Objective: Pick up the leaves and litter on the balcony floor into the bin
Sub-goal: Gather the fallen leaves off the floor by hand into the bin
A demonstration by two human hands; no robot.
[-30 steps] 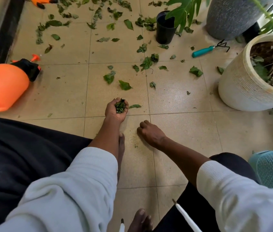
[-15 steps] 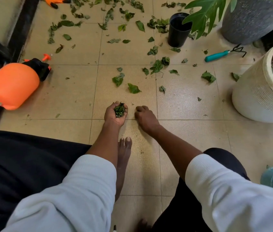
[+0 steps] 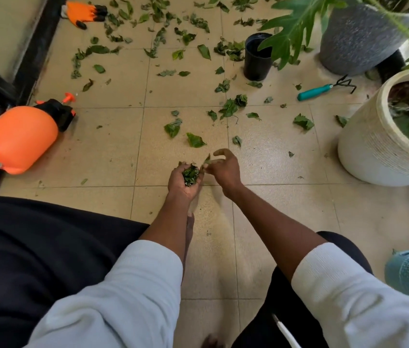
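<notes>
On the beige tiled floor [image 3: 113, 151], scattered leaves [image 3: 196, 140].

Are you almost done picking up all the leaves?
Not nearly. The tiles nearest the person look mostly picked clean. The left hand cups a bunch of leaves, and the right hand adds one more. Many leaves still litter the floor farther out.

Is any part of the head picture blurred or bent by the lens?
Head view: the right hand shows motion blur; the left hand with leaves is sharper; floor tile lines curve near the edges, wide-angle distortion.
</notes>
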